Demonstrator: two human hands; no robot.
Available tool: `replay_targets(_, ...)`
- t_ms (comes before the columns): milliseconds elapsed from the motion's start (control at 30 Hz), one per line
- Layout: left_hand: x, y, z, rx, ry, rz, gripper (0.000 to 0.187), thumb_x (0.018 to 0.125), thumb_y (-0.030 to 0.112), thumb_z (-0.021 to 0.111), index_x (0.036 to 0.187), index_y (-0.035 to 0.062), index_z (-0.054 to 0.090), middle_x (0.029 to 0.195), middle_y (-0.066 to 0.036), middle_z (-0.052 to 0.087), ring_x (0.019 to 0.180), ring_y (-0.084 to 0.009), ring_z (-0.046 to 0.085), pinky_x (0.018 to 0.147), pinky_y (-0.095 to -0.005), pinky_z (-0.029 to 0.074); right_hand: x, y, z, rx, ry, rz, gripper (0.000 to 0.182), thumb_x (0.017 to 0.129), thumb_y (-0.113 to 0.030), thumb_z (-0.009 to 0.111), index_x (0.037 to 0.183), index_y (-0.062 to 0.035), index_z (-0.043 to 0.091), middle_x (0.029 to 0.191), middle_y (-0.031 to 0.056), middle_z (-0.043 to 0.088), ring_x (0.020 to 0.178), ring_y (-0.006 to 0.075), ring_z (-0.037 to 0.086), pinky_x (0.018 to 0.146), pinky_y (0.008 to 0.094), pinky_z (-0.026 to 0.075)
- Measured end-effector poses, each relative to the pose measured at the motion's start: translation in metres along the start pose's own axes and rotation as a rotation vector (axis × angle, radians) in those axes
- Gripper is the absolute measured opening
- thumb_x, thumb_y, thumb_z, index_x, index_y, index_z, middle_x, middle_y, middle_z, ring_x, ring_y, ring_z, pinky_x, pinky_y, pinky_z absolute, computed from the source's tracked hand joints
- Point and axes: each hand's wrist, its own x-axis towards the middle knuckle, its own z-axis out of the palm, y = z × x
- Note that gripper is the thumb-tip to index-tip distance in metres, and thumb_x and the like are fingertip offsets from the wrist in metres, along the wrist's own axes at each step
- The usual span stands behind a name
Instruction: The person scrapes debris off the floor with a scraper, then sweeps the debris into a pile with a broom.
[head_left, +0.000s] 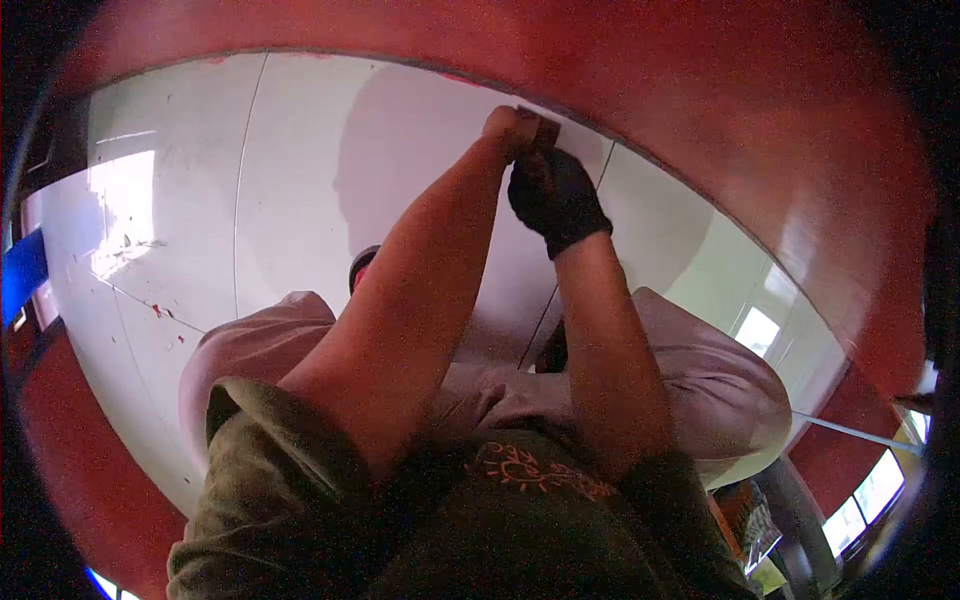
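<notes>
Both arms reach forward to where the white tiled floor (290, 160) meets the red wall (650, 70). My left hand (508, 132) is bare, its fingers closed at the edge of a small dark brown flat piece (547, 132) close to the wall's foot. Just below it, my right hand (560, 200), in a black glove, is closed right against the same piece. Whatever lies inside the gloved fingers is hidden. The kind of the brown piece is too dark to make out.
My bent legs (710, 380) in light trousers are spread on the floor to either side. Red specks and bits of debris (158, 311) lie on the tiles at the left. Pink-red marks (455, 78) run along the wall's base. Stored items (755, 525) stand behind at the lower right.
</notes>
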Motion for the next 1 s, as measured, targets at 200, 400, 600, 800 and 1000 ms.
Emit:
replay_targets(200, 0.015, 0.003, 0.008, 0.341, 0.095, 0.439, 0.036, 0.077, 0.023, 0.041, 0.109, 0.0061, 0.047, 0.110, -0.016, 0.048, 0.099, -0.0271, 0.048, 0.083, -0.0341, 0.039, 0.018, 0.001, -0.008, -0.169, -0.088, 0.115, 0.031, 0.078, -0.024, 0.034, 0.079, -0.0006, 0.054, 0.077, 0.0247, 0.055, 0.079, 0.0375, 0.053, 0.068, 0.0420, 0.043)
replay_targets(400, 0.015, 0.012, -0.005, 0.203, 0.098, 0.227, 0.040, 0.076, 0.031, 0.039, 0.111, 0.0116, 0.046, 0.113, -0.013, 0.046, 0.104, -0.0257, 0.045, 0.085, -0.0346, 0.037, 0.017, -0.002, -0.007, -0.120, -0.055, 0.052, 0.036, 0.080, -0.028, 0.031, 0.078, -0.0004, 0.054, 0.078, 0.0258, 0.054, 0.079, 0.0388, 0.052, 0.069, 0.0435, 0.042)
replay_targets(600, 0.110, -0.044, 0.051, 0.593, 0.295, 0.527, 0.040, 0.076, 0.032, 0.038, 0.110, 0.0122, 0.046, 0.114, -0.011, 0.046, 0.106, -0.0252, 0.043, 0.087, -0.0344, 0.035, 0.010, -0.003, -0.014, -0.111, 0.007, 0.100, 0.042, 0.081, -0.031, 0.027, 0.076, 0.0003, 0.054, 0.077, 0.0253, 0.054, 0.077, 0.0385, 0.053, 0.068, 0.0446, 0.042)
replay_targets(800, 0.040, 0.008, 0.010, 0.724, -0.008, 0.377, 0.037, 0.070, 0.035, 0.047, 0.094, 0.0078, 0.057, 0.096, -0.015, 0.056, 0.089, -0.0289, 0.053, 0.074, -0.0347, 0.043, 0.015, 0.007, -0.024, 0.040, -0.126, 0.174, 0.046, 0.082, -0.035, 0.024, 0.081, 0.0010, 0.053, 0.074, 0.0244, 0.055, 0.075, 0.0391, 0.053, 0.069, 0.0436, 0.042)
replay_targets(1000, 0.060, -0.026, 0.028, -0.230, 0.186, 0.063, 0.039, 0.066, 0.032, 0.053, 0.092, 0.0036, 0.056, 0.096, -0.016, 0.056, 0.087, -0.0282, 0.054, 0.072, -0.0343, 0.044, 0.013, 0.019, -0.012, -0.005, 0.003, 0.026, 0.040, 0.080, -0.032, 0.034, 0.074, 0.0018, 0.053, 0.066, 0.0225, 0.056, 0.066, 0.0359, 0.056, 0.062, 0.0418, 0.043)
